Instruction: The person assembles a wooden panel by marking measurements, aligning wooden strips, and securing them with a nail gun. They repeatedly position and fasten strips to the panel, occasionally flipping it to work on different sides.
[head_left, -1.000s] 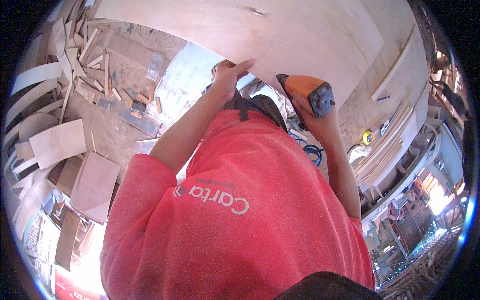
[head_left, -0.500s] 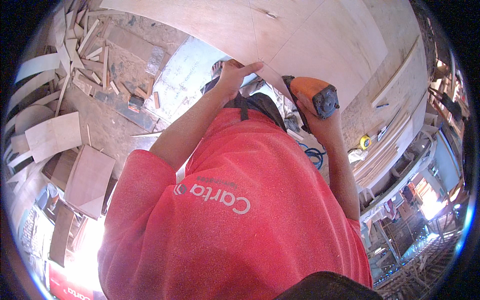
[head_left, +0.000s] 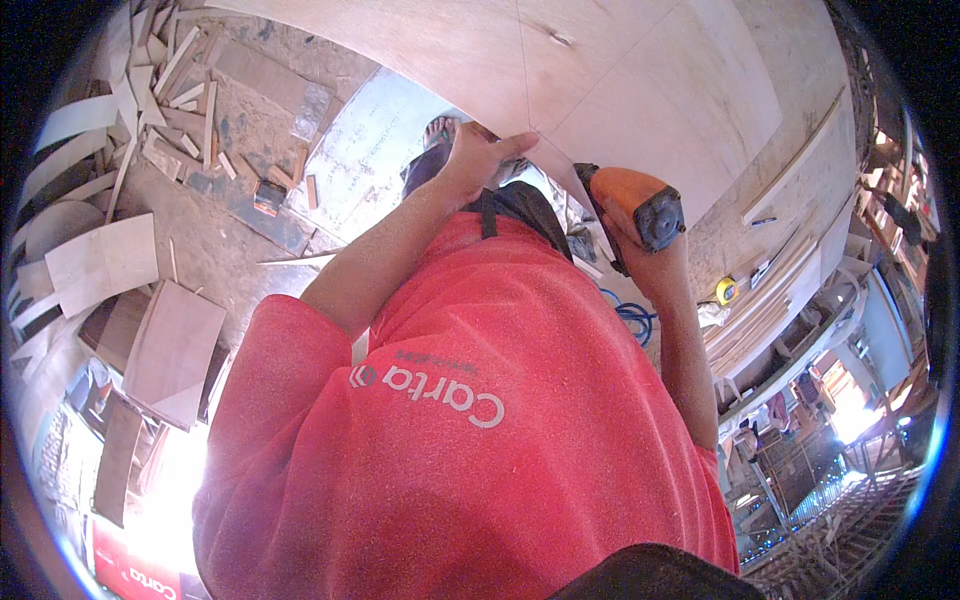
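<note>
A large pale plywood sheet (head_left: 640, 90) with thin pencil lines reaches toward my waist. At its near edge my left hand (head_left: 478, 160) is closed, thumb on top and the other fingers hidden beneath. In my right hand (head_left: 648, 262) is an orange and black nail gun (head_left: 632, 200), its nose at the sheet's near edge. The gun's body covers most of my right fingers. Whether the nose touches the wood I cannot tell.
Wood offcuts (head_left: 190, 110) litter the floor at the left, beside stacked curved panels (head_left: 105, 262). A blue hose (head_left: 634, 318) lies coiled near my right forearm. Further right are a yellow tape measure (head_left: 726, 290), a pen (head_left: 763, 220) and long thin strips (head_left: 775, 300). My bare foot (head_left: 438, 130) shows beyond my left hand.
The whole view has shifted slightly. My right hand and the nail gun sit a little further right and lower; my left hand keeps its hold on the sheet's edge.
</note>
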